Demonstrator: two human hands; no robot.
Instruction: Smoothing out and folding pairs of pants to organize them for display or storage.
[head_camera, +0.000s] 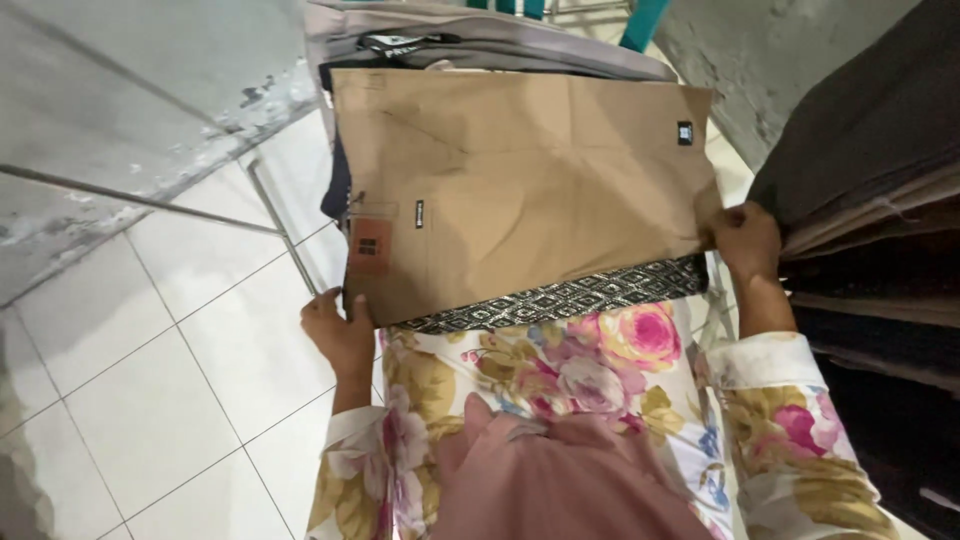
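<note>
Left hand (340, 335): grip closed on the near left corner of the folded tan garment (520, 190), thumb on top, fingers under the edge.
Right hand (745, 240): grip clamped on the near right corner of the same garment, fingers curled around its edge.
Folded tan garment: held flat and spread between both hands, resting on top of a stack of folded clothes (460, 50); its far edge lies toward the top of the view.
Hang tag (370, 245): reddish-brown card lying on the garment's near left part, just beside the left hand.
Small dark labels: one near the middle left of the garment, one at its far right corner.
Patterned band (570, 297): black and grey diamond-patterned cloth showing just under the garment's near edge.
Sleeves: floral, cream with pink roses, on both forearms.
Right side: a pile of dark and brown folded fabric (870, 170), close to the right hand.
Floor (160, 370): white tiles, on the left.
</note>
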